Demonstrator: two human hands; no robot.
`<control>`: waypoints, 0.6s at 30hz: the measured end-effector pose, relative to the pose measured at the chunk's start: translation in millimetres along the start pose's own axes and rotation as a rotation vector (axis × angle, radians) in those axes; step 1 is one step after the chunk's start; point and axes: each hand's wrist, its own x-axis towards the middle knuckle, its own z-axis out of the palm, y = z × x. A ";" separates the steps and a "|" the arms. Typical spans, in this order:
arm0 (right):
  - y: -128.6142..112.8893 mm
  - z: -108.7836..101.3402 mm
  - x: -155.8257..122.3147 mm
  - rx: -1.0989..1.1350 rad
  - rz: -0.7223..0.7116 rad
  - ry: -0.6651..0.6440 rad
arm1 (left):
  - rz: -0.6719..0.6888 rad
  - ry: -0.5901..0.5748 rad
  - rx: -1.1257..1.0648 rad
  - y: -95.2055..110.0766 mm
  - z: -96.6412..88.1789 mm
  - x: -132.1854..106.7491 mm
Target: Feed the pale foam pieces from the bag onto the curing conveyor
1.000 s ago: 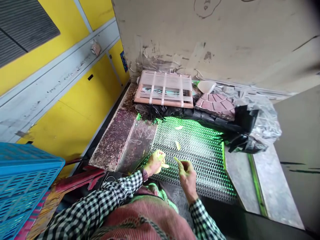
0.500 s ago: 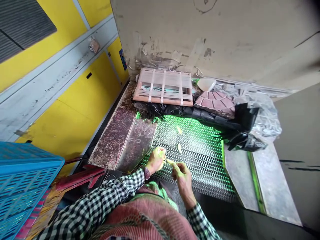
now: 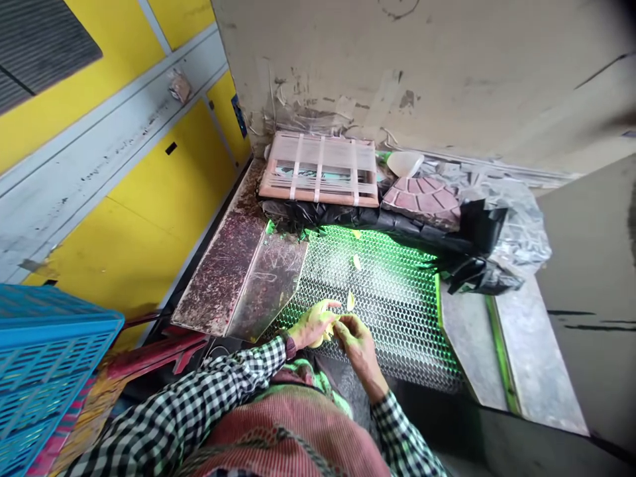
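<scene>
My left hand (image 3: 313,324) is curled around several small pale-yellow, leaf-shaped pieces (image 3: 325,336) over the near part of a metal mesh belt (image 3: 397,331). Against its fingertips my right hand (image 3: 356,339) is closed in a pinch, apparently on one of these yellow pieces; the fingers partly hide it. Three single pieces lie in a line on the belt: a near piece (image 3: 350,302) just beyond my fingers, a middle piece (image 3: 356,262), and a far piece (image 3: 356,234) close to the black plastic. Green-tinted light falls on the mesh.
Black plastic (image 3: 358,217) hangs across the belt's far end, under a wrapped frame (image 3: 318,169), a pinkish slab (image 3: 422,201) and a white bowl (image 3: 405,163). Metal side plates (image 3: 273,278) flank the belt. At left stand a blue crate (image 3: 59,344) and yellow panels (image 3: 139,218).
The two yellow pieces on the mesh have shifted farther from me, and a third now lies behind them. My hands, apart before with a piece between them, now meet.
</scene>
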 end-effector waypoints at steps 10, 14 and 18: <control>20.1 -19.1 16.8 0.047 0.102 0.090 | -0.078 -0.014 0.063 -9.8 -1.0 -1.0; 21.3 -17.3 19.5 -0.024 0.058 0.041 | -0.038 -0.025 0.153 -11.9 1.0 -1.8; 21.1 -28.6 22.3 -0.335 0.031 0.252 | -0.050 0.050 0.190 -20.5 -2.6 2.9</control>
